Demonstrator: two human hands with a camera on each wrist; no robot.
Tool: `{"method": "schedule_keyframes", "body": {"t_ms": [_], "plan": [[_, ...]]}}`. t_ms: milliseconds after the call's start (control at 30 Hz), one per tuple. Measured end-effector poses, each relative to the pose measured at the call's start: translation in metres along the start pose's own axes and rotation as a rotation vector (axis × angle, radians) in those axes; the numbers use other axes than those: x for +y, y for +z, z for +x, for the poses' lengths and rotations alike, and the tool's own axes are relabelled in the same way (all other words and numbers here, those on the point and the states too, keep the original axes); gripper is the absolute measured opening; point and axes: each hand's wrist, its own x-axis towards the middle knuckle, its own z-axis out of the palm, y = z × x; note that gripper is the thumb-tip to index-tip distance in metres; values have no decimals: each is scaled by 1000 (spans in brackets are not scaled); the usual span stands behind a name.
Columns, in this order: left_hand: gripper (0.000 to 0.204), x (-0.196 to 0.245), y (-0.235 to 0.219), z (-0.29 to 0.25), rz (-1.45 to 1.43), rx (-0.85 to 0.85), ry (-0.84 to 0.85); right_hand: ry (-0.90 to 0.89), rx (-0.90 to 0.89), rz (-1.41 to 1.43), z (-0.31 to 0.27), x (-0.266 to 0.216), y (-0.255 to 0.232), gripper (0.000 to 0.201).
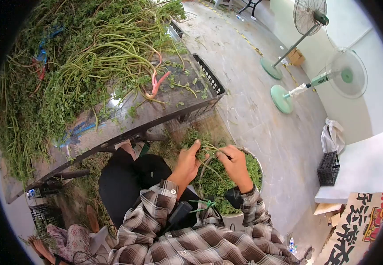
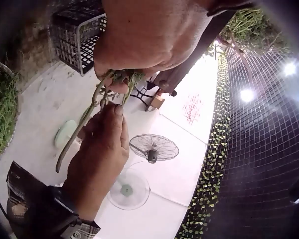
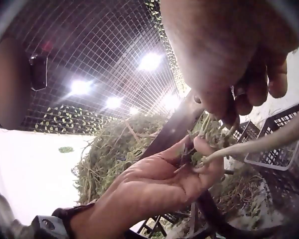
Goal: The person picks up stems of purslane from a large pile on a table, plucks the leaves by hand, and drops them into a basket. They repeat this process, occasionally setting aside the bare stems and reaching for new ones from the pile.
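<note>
My left hand (image 1: 187, 164) grips a sprig of leafy greens (image 1: 205, 149) with its thumb uppermost. Beside it, my right hand (image 1: 235, 165) pinches thin stems of the same sprig between thumb and fingertips. One long bare stem (image 2: 82, 122) slants out from between the hands in the left wrist view. In the right wrist view that stem (image 3: 256, 144) passes close to the camera, and small leaves show at the left fingertips. Below both hands stands a round tub full of short green sprigs (image 1: 220, 183).
A big heap of long-stemmed greens (image 1: 85, 75) covers much of the dark table (image 1: 180, 95) at the left. Black crates (image 1: 209, 74) stand by it. Two green-based fans (image 1: 282, 99) are on the floor at the right. Another person's patterned trouser leg (image 1: 74, 236) shows lower left.
</note>
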Motion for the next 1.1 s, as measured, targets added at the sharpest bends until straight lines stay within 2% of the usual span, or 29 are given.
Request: {"method": "schedule_keyframes", "body": {"t_ms": [167,267,333,467,567,633,667,733,767,833,1000,1033,1067,1100], "plan": [[16,1,-1,-2,115,-3,-25,33,-49,32,2,-7,-2,17],[16,2,1,-4,177,-6,-24,-8,-67,31,3,-9,1,17],[16,4,1,-4,242,21,-89,8,-122,82,2,-10,3,17],[15,4,0,-3,261,-12,-83,-22,-148,54,-2,-11,5,18],[12,2,-11,8,128,37,-83,-35,-187,-2,-9,-11,8,21],[46,-5,-26,22,177,31,-150,-28,-191,12,-14,-18,6,21],[46,-10,-33,27,175,34,-138,-5,-195,22,-17,-19,5,21],[88,-24,-43,35,64,80,-183,-40,-202,-16,-23,-18,2,21],[111,-28,-50,40,63,32,-194,12,-215,3,-27,-17,0,22],[109,-37,-49,43,75,29,-225,110,-221,69,-34,-17,-4,25],[102,-38,-28,33,139,97,-257,190,-246,96,-43,-7,-8,29],[54,-35,-20,29,166,151,-256,211,-248,109,-44,-7,-8,30],[19,-33,-17,28,194,204,-252,215,-250,110,-46,-8,-10,30],[21,-31,-24,29,200,64,-268,216,-242,106,-46,-11,-11,30]]}}
